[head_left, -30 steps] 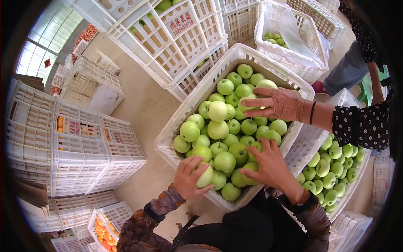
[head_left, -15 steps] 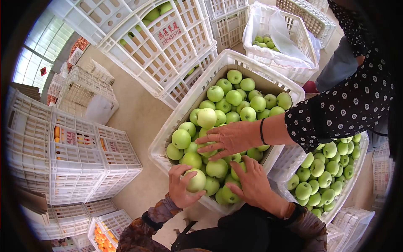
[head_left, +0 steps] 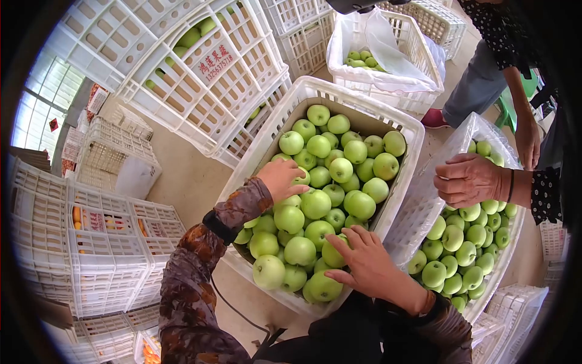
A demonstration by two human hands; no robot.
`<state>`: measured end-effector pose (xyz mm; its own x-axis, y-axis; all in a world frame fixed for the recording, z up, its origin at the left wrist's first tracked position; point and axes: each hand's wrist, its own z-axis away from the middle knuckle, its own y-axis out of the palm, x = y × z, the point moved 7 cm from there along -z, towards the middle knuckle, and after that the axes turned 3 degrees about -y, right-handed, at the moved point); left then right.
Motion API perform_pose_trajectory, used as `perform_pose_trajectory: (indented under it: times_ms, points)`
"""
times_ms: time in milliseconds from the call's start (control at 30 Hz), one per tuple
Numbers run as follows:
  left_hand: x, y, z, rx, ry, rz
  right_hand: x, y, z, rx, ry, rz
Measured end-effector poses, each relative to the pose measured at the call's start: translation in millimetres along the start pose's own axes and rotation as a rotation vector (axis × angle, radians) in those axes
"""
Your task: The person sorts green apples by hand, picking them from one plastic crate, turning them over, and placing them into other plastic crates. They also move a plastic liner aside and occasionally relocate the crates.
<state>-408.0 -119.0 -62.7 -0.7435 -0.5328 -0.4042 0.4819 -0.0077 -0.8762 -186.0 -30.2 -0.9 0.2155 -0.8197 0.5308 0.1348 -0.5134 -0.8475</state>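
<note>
A white plastic crate (head_left: 405,124) lined with cardboard stands in front of me, heaped with green apples (head_left: 316,204). My left hand (head_left: 280,180) reaches over its left side, with thumb and fingers bent around a green apple (head_left: 302,176) that is partly hidden. Near the close right edge, my right hand (head_left: 371,262) rests on apples with its fingers spread, holding none. A paler apple (head_left: 268,271) lies at the near left corner of the pile.
A co-worker's hand (head_left: 465,179) hovers over a second crate of green apples (head_left: 451,238), partly covered by clear plastic wrap (head_left: 418,212). Tall stacked crates (head_left: 200,79) stand beyond the left side. A plastic-lined crate (head_left: 388,85) sits behind, and more stacked crates (head_left: 109,242) are at far left.
My left hand has left the pale apple at the near corner and moved forward over the pile. The co-worker's hand has withdrawn right to the other crate. My right hand stays near the same spot.
</note>
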Motion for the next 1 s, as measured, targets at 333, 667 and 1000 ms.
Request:
perform_pose_trajectory:
  times_ms: [333, 667, 1000]
  points:
    - [-51.9, 11.6, 6.3, 0.149, 0.019, -0.521, -50.2, -8.5, -54.8, -0.086, 0.136, 0.471]
    - [-69.2, 24.5, -1.1, 0.293, 0.048, -0.675, -65.0, 8.1, -50.3, -0.114, 0.083, 0.455]
    - [-72.7, -1.7, 32.2, 0.078, 0.190, -0.425, -25.2, -23.3, -26.6, 0.049, 0.119, 0.075]
